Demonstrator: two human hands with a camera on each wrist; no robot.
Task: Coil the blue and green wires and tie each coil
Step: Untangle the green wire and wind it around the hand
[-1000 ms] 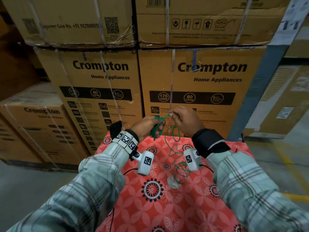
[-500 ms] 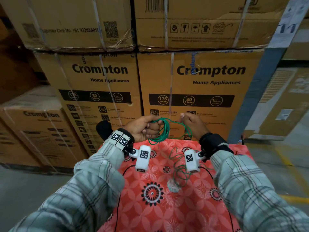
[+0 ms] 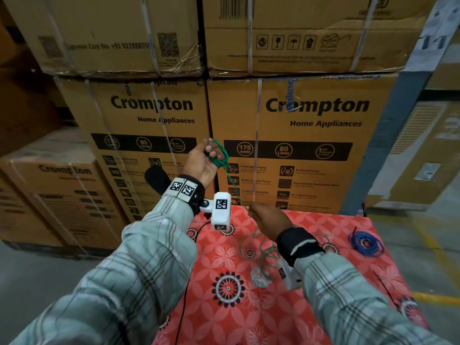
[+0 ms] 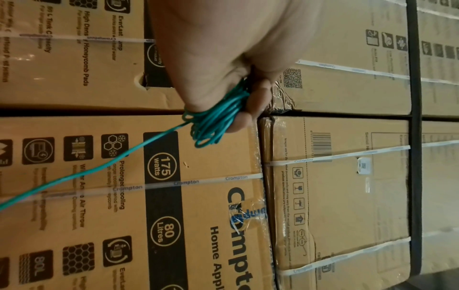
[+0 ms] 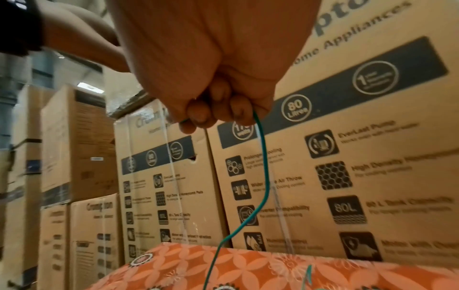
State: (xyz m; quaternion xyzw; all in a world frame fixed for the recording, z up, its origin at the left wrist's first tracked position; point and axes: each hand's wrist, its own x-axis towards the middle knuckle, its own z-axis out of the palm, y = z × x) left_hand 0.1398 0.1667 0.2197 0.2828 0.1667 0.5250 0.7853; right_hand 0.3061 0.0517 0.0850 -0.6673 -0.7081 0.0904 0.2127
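Observation:
My left hand (image 3: 207, 155) is raised in front of the cartons and grips a small coil of green wire (image 3: 220, 153), seen close in the left wrist view as several loops (image 4: 216, 121) under the curled fingers. One strand (image 3: 236, 190) runs down from the coil to my right hand (image 3: 263, 217), which pinches it low over the table; in the right wrist view the strand (image 5: 263, 157) drops from the fingers (image 5: 198, 115). Loose green loops (image 3: 263, 247) lie on the cloth under the right wrist. A blue wire coil (image 3: 366, 244) lies at the table's right side.
The table wears a red floral cloth (image 3: 224, 270). Stacked Crompton cartons (image 3: 311, 120) form a wall just behind it, more cartons (image 3: 44, 195) stand at left. A small clear wrapper (image 3: 258, 280) lies on the cloth near the loose wire. Grey floor (image 3: 37, 282) lies left of the table.
My left hand has lifted with the green coil, and my right hand has dropped down toward the table, drawing a strand straight between them. The view has shifted, bringing the blue coil into sight.

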